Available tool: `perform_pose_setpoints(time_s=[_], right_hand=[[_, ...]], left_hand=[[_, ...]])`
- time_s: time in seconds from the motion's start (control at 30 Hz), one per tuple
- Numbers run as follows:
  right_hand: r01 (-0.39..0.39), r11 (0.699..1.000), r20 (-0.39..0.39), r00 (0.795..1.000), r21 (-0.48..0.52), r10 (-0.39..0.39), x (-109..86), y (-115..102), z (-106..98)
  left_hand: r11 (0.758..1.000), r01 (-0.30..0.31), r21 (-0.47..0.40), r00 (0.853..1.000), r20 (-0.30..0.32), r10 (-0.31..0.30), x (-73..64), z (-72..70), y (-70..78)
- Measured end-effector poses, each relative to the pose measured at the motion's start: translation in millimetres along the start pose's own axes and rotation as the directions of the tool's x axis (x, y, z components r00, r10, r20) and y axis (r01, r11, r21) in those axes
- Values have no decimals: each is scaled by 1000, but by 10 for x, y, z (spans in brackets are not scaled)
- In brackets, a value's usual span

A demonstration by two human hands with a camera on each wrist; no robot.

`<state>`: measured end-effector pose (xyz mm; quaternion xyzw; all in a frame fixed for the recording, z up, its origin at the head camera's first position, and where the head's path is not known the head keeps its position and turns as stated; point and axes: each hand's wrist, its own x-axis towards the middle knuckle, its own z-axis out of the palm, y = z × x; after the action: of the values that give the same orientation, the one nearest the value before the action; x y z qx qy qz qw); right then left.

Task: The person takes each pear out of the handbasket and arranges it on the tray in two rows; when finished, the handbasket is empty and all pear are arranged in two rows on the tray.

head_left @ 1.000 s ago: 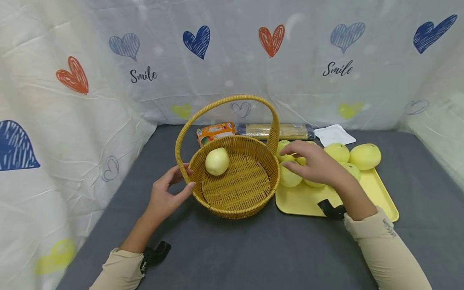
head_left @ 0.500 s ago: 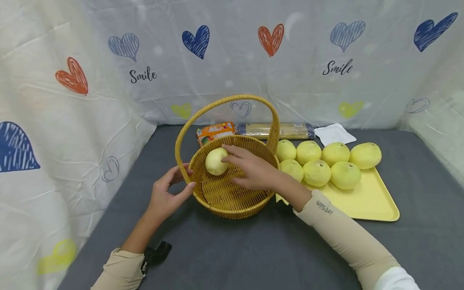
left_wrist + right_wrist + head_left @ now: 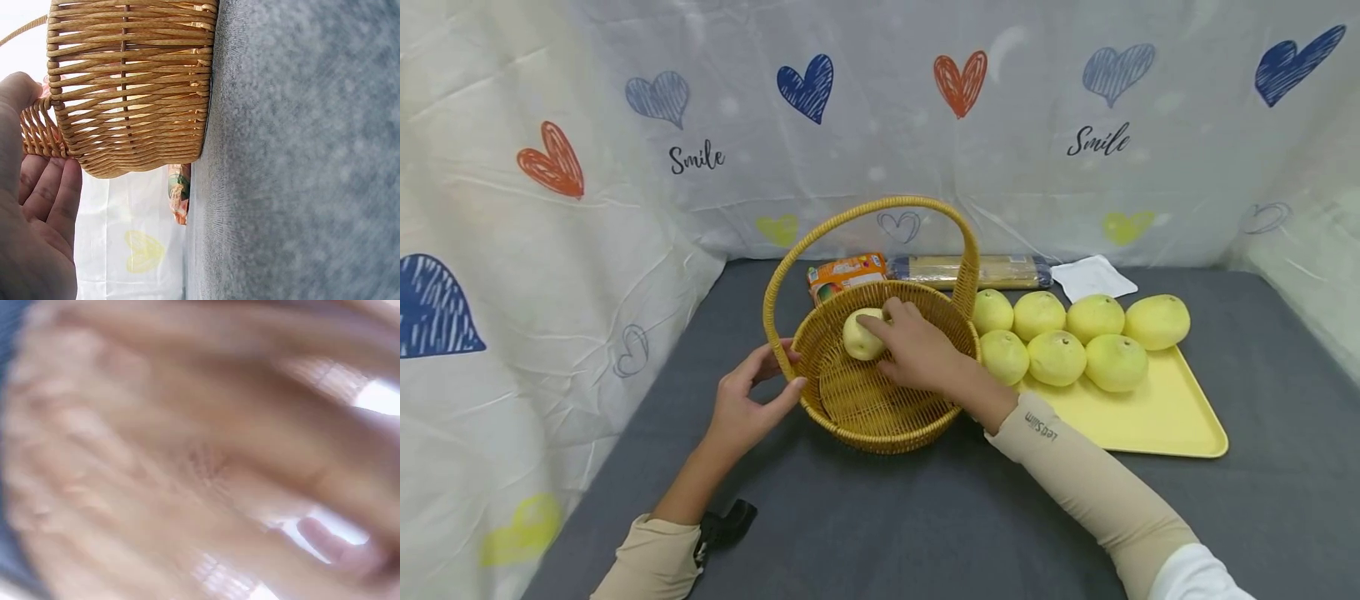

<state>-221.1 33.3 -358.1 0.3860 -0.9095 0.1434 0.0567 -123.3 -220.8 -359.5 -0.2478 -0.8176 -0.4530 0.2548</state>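
A yellow woven basket (image 3: 887, 437) with a tall arched handle (image 3: 880, 202) stands on the dark grey tablecloth. My left hand (image 3: 748, 408) grips the foot of the handle at the left rim; in the left wrist view the thumb and fingers of this hand (image 3: 47, 206) lie on either side of the woven strip. Inside the basket is one pale yellow round fruit (image 3: 859, 337), towards the back left. My right hand (image 3: 921, 350) reaches over the right rim and holds that fruit, its fingers curled over the top and right side. The right wrist view is blurred and filled by the hand (image 3: 156, 444).
Right of the basket, a yellow tray (image 3: 1157, 425) bears several yellow-green round fruits (image 3: 1056, 358). Behind the basket lie an orange packet (image 3: 846, 271) and a long clear-wrapped pack (image 3: 1000, 271). A white packet (image 3: 1093, 277) lies behind the tray. A printed cloth hangs at the back.
My right hand has moved left from over the tray into the basket and taken hold of the fruit, which has shifted slightly right. My left hand stays on the handle.
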Motion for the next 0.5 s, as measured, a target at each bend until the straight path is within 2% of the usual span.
perform_pose_setpoints(time_s=[0.07,0.13,0.2,0.27,0.33,0.5], right_hand=[[2,1000,-59,998,-17,-3,-7,35,5],[51,999,-103,993,-10,-51,-8,59,10],[114,993,-118,986,-15,-115,-5,77,14],[147,989,-110,983,-9,-147,-1,82,17],[133,991,-92,987,-11,-133,-2,80,16],[41,999,-66,997,-9,-41,-8,64,2]], left_hand=[[1000,10,-2,1000,-4,-10,-4,-2,5],[1000,12,1,1000,-6,-12,-6,-4,10],[1000,15,0,1000,-6,-15,-5,-4,15],[1000,10,3,1000,-4,-10,-1,-3,16],[1000,2,4,1000,-4,-2,1,-1,15],[1000,-2,8,1000,-10,3,2,2,7]])
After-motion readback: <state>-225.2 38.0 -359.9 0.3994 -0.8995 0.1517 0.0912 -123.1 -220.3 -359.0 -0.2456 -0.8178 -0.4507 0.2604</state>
